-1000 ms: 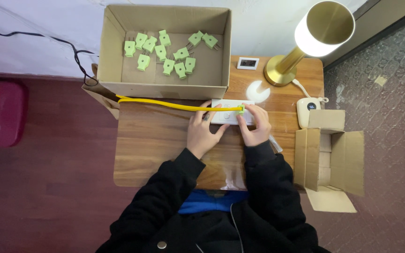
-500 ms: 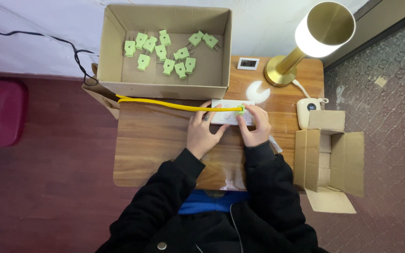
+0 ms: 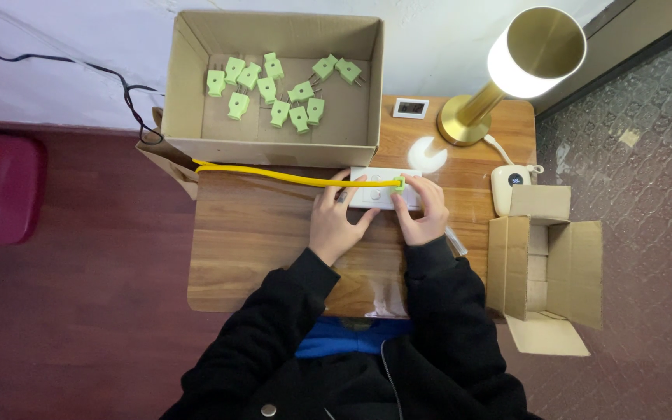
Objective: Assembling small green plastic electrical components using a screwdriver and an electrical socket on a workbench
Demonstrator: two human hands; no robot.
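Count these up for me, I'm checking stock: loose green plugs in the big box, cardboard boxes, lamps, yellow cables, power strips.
Green plugs in the big box: 12
Cardboard boxes: 2
Lamps: 1
Yellow cables: 1
Power strips: 1
Total: 17

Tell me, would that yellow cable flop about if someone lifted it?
Probably. The yellow cable is thin and long and bends near the cardboard box, so it looks limp. Its green plug, beside the right hand, would likely dangle.
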